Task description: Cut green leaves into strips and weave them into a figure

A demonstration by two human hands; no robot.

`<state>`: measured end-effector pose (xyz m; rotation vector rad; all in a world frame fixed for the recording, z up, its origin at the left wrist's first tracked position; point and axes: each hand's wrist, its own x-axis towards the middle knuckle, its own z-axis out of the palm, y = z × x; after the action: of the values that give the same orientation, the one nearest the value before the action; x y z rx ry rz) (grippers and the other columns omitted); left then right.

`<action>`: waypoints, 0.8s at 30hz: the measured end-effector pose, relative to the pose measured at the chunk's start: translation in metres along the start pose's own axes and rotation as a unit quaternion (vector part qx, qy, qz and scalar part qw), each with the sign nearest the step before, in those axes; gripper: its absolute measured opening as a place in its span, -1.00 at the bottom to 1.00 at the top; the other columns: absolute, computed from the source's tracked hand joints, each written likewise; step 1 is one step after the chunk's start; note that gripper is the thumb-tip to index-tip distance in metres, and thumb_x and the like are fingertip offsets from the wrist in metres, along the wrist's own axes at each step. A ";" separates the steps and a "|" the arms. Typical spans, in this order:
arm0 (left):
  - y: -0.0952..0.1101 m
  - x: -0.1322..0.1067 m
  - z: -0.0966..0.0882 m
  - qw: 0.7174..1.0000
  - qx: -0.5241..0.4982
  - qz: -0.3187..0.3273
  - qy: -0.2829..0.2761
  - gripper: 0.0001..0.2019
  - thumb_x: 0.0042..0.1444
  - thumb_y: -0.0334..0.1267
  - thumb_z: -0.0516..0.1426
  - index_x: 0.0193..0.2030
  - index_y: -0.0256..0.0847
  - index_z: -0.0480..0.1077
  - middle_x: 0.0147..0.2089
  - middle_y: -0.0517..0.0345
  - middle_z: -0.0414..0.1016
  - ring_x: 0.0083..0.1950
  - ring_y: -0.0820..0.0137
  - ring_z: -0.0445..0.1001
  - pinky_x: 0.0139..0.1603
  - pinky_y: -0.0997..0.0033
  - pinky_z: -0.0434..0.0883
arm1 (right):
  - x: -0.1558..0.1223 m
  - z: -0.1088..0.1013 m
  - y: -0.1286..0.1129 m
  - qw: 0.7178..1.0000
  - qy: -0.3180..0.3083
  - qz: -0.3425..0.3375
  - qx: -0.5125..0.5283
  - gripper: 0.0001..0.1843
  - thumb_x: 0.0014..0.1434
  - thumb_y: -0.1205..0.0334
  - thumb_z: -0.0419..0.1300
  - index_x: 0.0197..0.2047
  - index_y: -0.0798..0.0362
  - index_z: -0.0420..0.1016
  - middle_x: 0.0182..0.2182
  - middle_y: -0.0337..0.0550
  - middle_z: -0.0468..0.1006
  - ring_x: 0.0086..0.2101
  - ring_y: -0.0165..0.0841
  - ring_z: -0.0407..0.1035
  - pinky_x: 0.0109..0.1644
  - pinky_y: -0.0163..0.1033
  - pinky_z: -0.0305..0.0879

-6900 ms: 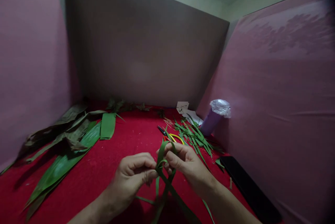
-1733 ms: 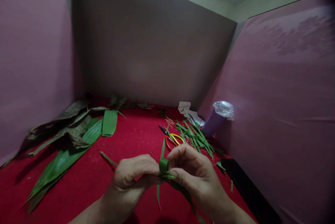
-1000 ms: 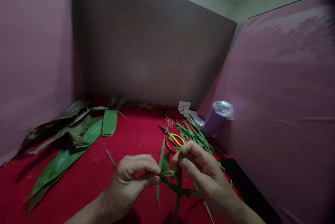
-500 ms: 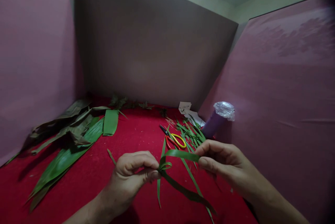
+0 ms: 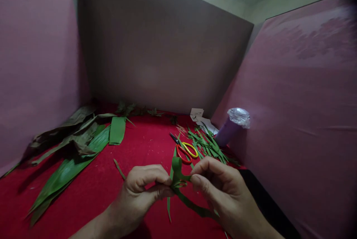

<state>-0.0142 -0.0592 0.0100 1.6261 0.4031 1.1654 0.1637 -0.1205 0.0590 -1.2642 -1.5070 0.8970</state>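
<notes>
The left hand (image 5: 146, 188) is closed, thumb and index finger pinching the base of a looped green leaf strip (image 5: 176, 166). The right hand (image 5: 223, 188) grips the same strip between thumb and fingertip, just to the right of the loop. The strip is located between the two hands, above the red desk (image 5: 145, 134); a lower length slopes down beneath the right hand. Scissors (image 5: 187, 152) with one red and one yellow handle lie just beyond the loop. Cut leaf strips (image 5: 206, 144) lie in a loose pile near a tilted-looking purple cup (image 5: 228, 131) topped with clear plastic. On the left, dried leaves (image 5: 80, 138) partly overlie a long green leaf (image 5: 69, 174).
</notes>
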 end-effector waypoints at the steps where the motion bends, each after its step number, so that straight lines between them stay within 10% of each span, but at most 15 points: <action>1: 0.000 0.000 0.000 1.000 0.005 -0.004 -0.002 -0.86 -0.08 -0.54 0.20 -0.47 -0.22 0.51 -0.54 0.23 0.42 -0.50 0.52 0.34 -0.51 0.58 0.30 | -0.001 0.003 0.001 1.000 -0.002 -0.002 0.001 -0.79 0.16 0.18 0.14 -0.47 0.08 0.33 -0.62 -0.35 0.20 -0.59 -0.53 0.04 -0.57 -0.40 0.00; 15: 0.003 0.000 0.001 0.998 0.027 -0.006 -0.056 -0.89 0.00 -0.46 0.17 -0.38 -0.24 0.53 -0.43 0.09 0.51 -0.40 0.39 0.44 -0.37 0.42 0.39 | 0.011 0.013 0.008 0.963 -0.070 0.130 0.225 -0.65 -0.15 0.14 0.39 -0.39 0.07 0.32 -0.58 -0.38 0.29 -0.66 -0.61 0.07 -0.66 -0.49 -0.01; 24: 0.004 -0.001 0.000 0.997 0.051 -0.024 -0.059 -0.94 0.00 -0.37 0.20 -0.42 -0.25 0.53 -0.50 0.12 0.48 -0.45 0.40 0.40 -0.42 0.43 0.34 | 0.010 0.014 0.013 0.954 -0.119 0.093 0.258 -0.79 -0.02 0.17 0.32 -0.40 0.11 0.42 -0.63 -0.33 0.31 -0.66 -0.60 0.04 -0.65 -0.47 -0.05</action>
<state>-0.0156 -0.0610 0.0129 1.7553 0.4280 1.0212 0.1537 -0.1074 0.0447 -0.9406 -1.2225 1.4998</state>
